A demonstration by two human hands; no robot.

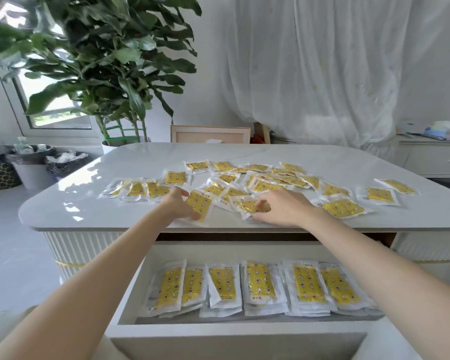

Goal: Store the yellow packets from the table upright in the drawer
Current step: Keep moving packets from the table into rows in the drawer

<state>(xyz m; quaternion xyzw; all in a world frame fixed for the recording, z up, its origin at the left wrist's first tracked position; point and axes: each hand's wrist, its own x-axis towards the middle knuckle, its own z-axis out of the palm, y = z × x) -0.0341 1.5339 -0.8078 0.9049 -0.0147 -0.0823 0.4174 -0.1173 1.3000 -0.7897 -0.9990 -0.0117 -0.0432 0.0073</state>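
Observation:
Several yellow packets in clear wrappers lie scattered over the white table (94, 203). My left hand (178, 205) pinches one yellow packet (199, 203) near the table's front edge, thumb and fingers around its left side. My right hand (281, 207) rests on another yellow packet (252, 206) beside it, fingertips closing on its edges. Below the tabletop the white drawer (130, 289) stands pulled out. Inside it a row of yellow packets (260, 284) leans upright against the front wall.
A large potted plant (109, 74) stands behind the table's far left corner. Bins (31, 170) sit on the floor at the left. A wooden frame (209, 135) leans behind the table. A white sideboard (431, 157) with a tissue box is at the right.

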